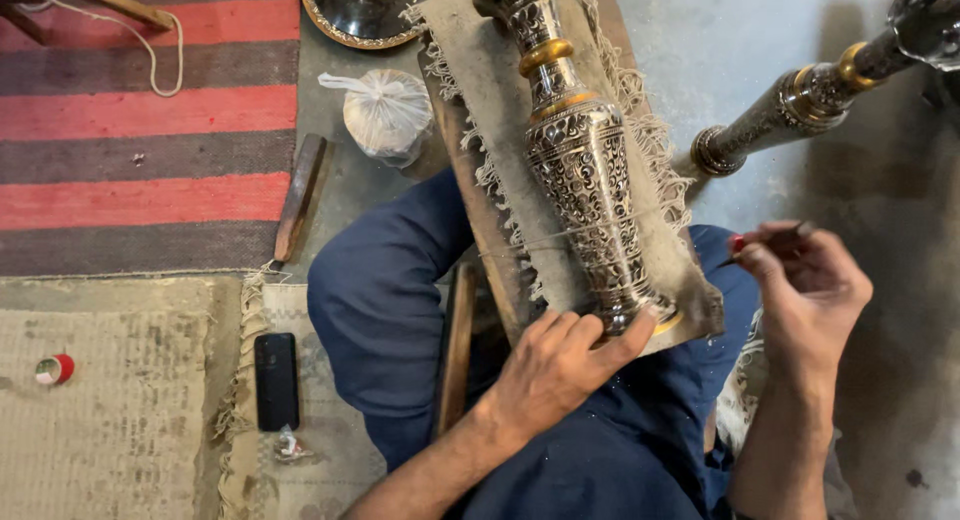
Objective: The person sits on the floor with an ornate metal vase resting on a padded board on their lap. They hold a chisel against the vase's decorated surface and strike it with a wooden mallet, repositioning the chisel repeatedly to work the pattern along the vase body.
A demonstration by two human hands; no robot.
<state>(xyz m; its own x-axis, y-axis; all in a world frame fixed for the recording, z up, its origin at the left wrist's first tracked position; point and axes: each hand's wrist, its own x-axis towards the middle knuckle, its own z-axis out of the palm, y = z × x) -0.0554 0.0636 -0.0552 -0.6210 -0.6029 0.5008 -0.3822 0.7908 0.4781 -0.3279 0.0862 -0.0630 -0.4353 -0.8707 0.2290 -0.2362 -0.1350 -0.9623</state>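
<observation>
While the engraved metal vase (580, 170) lies lengthwise on a frayed cloth pad (470, 90) over a wooden board (487, 230) across the lap, pointing from six o'clock towards twelve, several risks can be judged.

At nine o'clock, a small red-and-white tape roll (55, 369) and a black phone (276, 380) are seen on the woven mat (120, 410); if either were nudged by a knee, it could be pushed off the mat onto the floor. At eleven o'clock a knotted clear plastic bag (385, 110) is seen on the floor; a pale filling shows through it, but its kind cannot be told. It lies just beside the board and could be split if the board slid that way.

The vase's base is gripped by the left hand (555, 365), fingers curled on the pad and thumb pressed against the rim. Only a thin thread is seen across the body, so the round vase may be judged liable to roll off the pad if that grip were eased. What the vase holds cannot be seen.

At three o'clock a thin dark tool (770, 245) is pinched between closed fingers of the right hand (810, 290), apart from the vase. A slip of its point could scratch the fine pattern. A second ornate metal piece (800, 100) leans near at two o'clock and could be knocked by that elbow.
</observation>
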